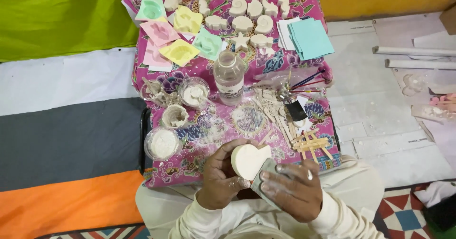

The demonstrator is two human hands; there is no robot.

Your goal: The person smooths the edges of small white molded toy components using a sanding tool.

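My left hand (221, 175) grips a cream heart-shaped plaster piece (249, 159) from the left side, its flat face turned up. My right hand (294, 189) presses a grey piece of sandpaper (265, 175) against the lower right edge of that piece. Both hands are dusted with white powder and are held low over my lap, at the near edge of a small table covered with a pink patterned cloth (190, 170).
On the cloth stand a clear bottle (228, 75), small cups of white powder (163, 143), wooden sticks (311, 143), brushes (308, 81), pastel moulds (179, 51) and several white plaster shapes (242, 24). Teal paper sheets (309, 38) lie at the back right. Rolled tubes (413, 51) lie on the floor.
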